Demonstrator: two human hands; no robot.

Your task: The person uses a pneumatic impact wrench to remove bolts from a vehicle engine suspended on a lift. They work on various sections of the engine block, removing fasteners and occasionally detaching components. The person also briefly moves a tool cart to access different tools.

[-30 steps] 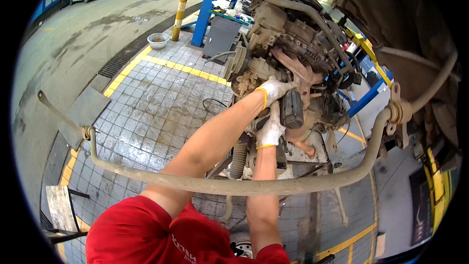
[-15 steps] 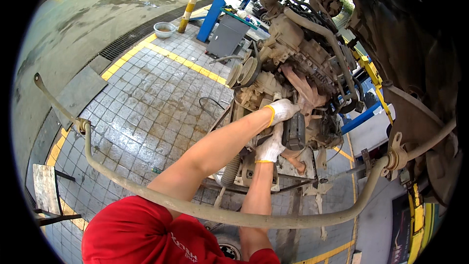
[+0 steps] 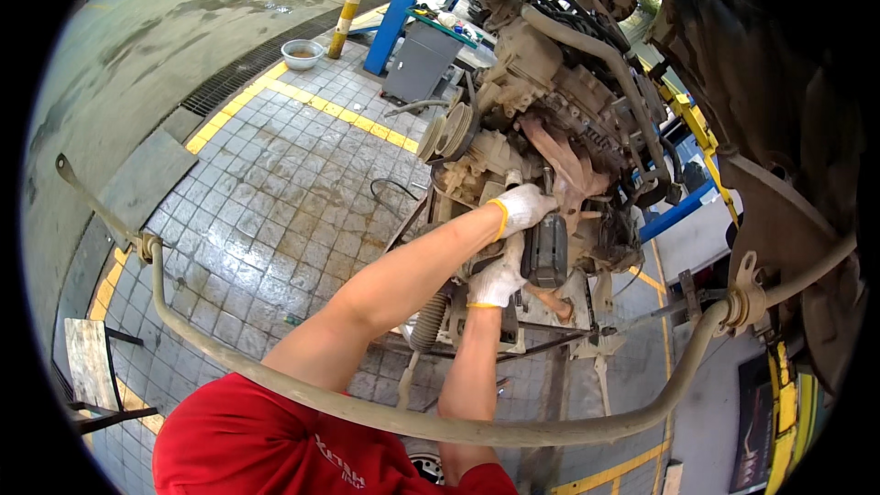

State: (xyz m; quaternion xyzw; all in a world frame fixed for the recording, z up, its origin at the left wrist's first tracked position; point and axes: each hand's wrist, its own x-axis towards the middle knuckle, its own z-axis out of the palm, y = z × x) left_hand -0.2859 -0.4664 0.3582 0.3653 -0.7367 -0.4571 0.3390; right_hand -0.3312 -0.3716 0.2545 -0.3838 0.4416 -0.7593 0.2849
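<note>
A large, dirty engine (image 3: 550, 82) stands before me on a low frame. My left hand (image 3: 527, 208), in a white knit glove with a yellow cuff, curls in at its lower front, just above a dark ribbed block-shaped part (image 3: 546, 252). A thin metal rod (image 3: 548, 181) rises beside those fingertips; whatever they close on is hidden. My right hand (image 3: 496, 282), gloved alike, is closed lower down, left of the dark part and against a pale pipe (image 3: 515, 247). Its fingertips are out of sight, so its hold cannot be made out.
A bent stabilizer bar (image 3: 403, 417) crosses in front of me, over my forearms. Vehicle bodywork (image 3: 779, 82) overhangs on the right. A grey tool cabinet (image 3: 423, 60), a blue post (image 3: 403, 9) and a basin (image 3: 302, 55) stand beyond. At left is a small bench (image 3: 90, 362).
The whole view has shifted slightly, carrying the engine and hands a little left. Both hands keep nearly the same places on the engine, the right one slightly lower.
</note>
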